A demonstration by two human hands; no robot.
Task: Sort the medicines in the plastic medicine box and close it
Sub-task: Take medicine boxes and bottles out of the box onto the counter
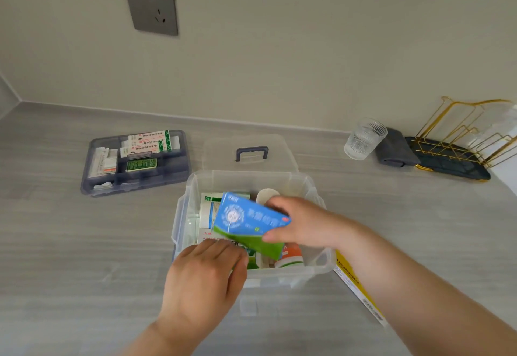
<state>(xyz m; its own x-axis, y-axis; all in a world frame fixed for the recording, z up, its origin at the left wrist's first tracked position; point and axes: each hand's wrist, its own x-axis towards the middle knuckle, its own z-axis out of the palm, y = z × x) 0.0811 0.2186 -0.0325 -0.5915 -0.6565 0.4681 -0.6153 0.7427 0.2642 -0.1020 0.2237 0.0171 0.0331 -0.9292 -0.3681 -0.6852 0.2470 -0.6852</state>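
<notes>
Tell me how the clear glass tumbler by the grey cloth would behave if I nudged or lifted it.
The glass tumbler looks tilted against the grey cloth, so a nudge may roll or tip it. Its patterned wall probably helps the grip. Being glass, it is likely fragile and fairly heavy for its size.

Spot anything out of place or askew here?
One thing: a yellow-and-white flat medicine box lies on the counter outside the clear plastic medicine box, partly under the right forearm. The clear drinking glass tilts against a grey folded cloth.
</notes>
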